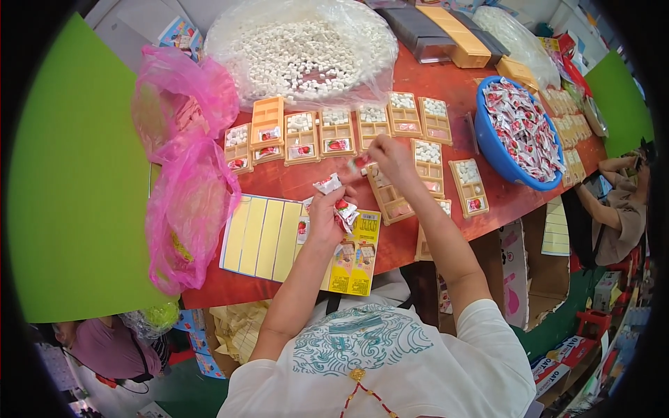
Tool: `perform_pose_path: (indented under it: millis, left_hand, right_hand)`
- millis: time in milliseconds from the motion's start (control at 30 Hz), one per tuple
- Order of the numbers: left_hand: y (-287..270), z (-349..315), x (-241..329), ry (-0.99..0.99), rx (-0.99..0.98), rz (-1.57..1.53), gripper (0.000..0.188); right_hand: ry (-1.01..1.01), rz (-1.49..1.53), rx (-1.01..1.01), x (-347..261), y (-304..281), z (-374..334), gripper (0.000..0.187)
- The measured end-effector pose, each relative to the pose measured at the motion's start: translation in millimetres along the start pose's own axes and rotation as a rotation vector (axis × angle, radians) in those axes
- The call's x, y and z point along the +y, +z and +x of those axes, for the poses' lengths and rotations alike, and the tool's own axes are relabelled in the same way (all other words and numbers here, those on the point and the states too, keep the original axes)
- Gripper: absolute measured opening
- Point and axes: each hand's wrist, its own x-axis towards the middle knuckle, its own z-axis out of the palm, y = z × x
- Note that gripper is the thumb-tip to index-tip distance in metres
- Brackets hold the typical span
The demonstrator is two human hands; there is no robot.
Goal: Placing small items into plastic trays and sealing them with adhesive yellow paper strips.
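Observation:
My left hand point(326, 215) is closed around several small white sachets point(344, 209) printed with red strawberries. It hovers over the near side of the red table. Slightly ahead and to the right, my right hand point(392, 161) pinches one sachet point(360, 163), smeared by motion, above the trays. Small orange compartment trays point(301, 138) stand in a row beyond my hands, holding white cubes and, in several, a strawberry sachet. One empty-looking tray point(267, 115) rests on top of another. More trays point(469, 187) lie beneath and right of my right forearm.
A large clear bag of white cubes point(300, 52) lies at the back. On the right stands a blue basin point(482, 132) heaped with sachets. Pink plastic bags point(185, 209) sit on the left. Yellow printed sheets point(268, 233) lie under my left forearm. Other people are at both sides.

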Motion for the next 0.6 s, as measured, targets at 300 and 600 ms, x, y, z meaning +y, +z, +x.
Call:
perform_pose_path:
  millis: [300,600]
  left_hand:
    - [2.6,-12.8,-3.2,-0.074,-0.101,0.077,0.015]
    - [13.6,-18.1,-16.7,-0.168,-0.120,0.118,0.013]
  right_hand:
    - [-0.181,-0.743,0.210,30.9,-16.5,28.7,0.016]
    - [-0.122,0.073,-0.387,-55.6,-18.7,-54.3,0.023]
